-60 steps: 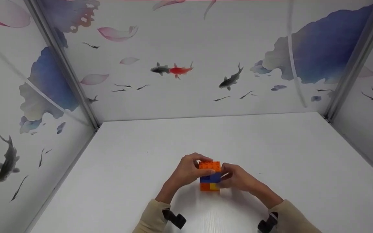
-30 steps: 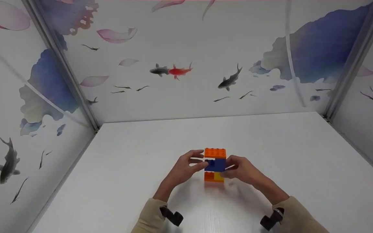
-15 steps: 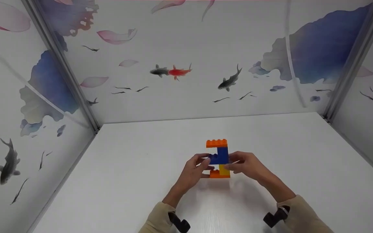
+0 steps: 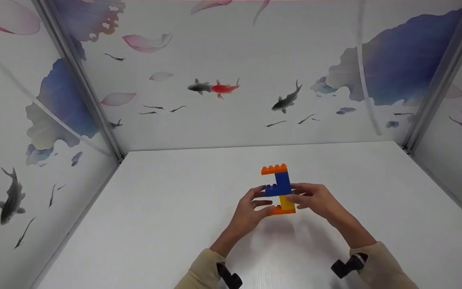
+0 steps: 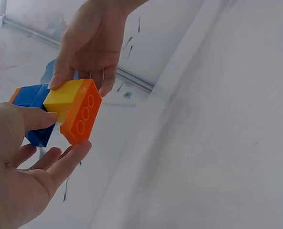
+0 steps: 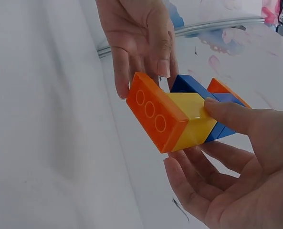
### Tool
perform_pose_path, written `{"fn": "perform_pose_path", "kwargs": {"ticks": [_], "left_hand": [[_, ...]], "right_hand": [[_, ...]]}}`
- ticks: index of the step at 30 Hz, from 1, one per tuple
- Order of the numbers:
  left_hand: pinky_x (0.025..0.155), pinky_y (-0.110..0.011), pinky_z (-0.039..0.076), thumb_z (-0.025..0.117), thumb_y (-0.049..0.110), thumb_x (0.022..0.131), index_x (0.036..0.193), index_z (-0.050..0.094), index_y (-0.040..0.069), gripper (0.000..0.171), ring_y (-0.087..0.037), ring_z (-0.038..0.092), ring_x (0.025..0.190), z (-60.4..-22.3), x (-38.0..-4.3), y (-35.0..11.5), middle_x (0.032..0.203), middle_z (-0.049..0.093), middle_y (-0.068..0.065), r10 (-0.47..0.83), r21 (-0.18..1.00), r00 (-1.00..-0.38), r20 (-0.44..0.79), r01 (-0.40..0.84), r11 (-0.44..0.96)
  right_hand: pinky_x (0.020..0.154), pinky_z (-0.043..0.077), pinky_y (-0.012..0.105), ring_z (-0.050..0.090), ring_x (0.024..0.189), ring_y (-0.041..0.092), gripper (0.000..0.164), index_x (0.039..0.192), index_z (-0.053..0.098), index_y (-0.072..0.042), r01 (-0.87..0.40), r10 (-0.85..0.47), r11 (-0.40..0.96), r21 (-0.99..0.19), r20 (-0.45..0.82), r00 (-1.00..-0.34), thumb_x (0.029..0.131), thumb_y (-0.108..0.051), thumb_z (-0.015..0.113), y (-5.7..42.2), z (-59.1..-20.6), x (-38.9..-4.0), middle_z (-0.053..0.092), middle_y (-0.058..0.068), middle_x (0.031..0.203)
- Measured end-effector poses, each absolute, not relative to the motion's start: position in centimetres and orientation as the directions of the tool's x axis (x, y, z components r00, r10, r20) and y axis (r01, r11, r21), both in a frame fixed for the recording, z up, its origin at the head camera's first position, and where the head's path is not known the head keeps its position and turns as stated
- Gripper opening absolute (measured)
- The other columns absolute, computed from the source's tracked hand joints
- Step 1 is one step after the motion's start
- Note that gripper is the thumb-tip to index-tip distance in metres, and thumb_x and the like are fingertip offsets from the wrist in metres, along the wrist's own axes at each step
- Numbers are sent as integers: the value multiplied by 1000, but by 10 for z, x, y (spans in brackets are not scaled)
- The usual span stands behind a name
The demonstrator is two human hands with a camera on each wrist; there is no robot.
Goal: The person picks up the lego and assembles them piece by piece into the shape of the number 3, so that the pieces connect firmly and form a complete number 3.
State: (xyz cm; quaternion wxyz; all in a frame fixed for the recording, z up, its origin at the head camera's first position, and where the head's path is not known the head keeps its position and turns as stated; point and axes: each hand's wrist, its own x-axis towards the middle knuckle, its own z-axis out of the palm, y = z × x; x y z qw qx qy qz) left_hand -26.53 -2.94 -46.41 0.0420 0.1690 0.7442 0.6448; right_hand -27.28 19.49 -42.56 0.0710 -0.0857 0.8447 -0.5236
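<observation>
A stack of toy building bricks [image 4: 282,184] is held up over the white table, tilted slightly. From top to bottom it has an orange brick [image 4: 274,169], blue bricks, a yellow brick [image 6: 191,114] and a bottom orange brick [image 5: 81,114], whose hollow underside shows in both wrist views. My right hand [image 4: 319,200] pinches the stack from the right, thumb on the yellow brick and fingers behind. On the left, my left hand [image 4: 249,212] has its fingers loosely extended around the gap side. One fingertip is right at the bottom orange brick's end, and the thumb overlaps the lower bricks.
The white tabletop [image 4: 167,208] spreads around the hands. White panels [image 4: 231,124] printed with fish, petals and blue leaves enclose its back and sides, with metal posts [image 4: 82,88] at the corners. Each sleeve carries a black wrist device [image 4: 349,265].
The stack has risen away from me and slightly right, turning to show its side. My left hand has shifted from the top orange brick to the lower bricks; the right hand keeps its grip.
</observation>
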Motion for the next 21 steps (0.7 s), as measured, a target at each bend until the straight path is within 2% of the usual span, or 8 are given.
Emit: {"fn": "perform_pose_path", "kwargs": {"ticks": [8, 16, 21], "left_hand": [[99, -33, 55, 77, 17, 88, 154, 36, 17, 77, -28, 57, 132, -455, -271, -1, 154, 46, -6, 300, 969, -933, 200, 234, 81], [97, -35, 56, 76, 12, 89, 151, 42, 16, 71, -26, 58, 131, -444, -282, 21, 148, 53, -7, 284, 974, -940, 192, 218, 63], [95, -34, 57, 76, 12, 89, 149, 45, 17, 68, -25, 60, 129, -442, -290, 37, 145, 55, -7, 278, 980, -944, 180, 197, 35]], "right_hand": [[94, 58, 36, 70, 109, 26, 70, 145, 52, -5, -62, -143, 417, -907, 2, -990, 93, -48, 67, 212, -418, -276, 63, 21, 135], [90, 58, 28, 70, 109, 23, 71, 149, 46, -6, -20, -40, 369, -929, 5, -999, 95, -49, 63, 228, -412, -278, 61, 22, 135], [91, 58, 26, 68, 115, 28, 73, 150, 45, -8, -6, 3, 371, -929, 8, -1000, 95, -52, 62, 239, -412, -281, 58, 23, 140]]}}
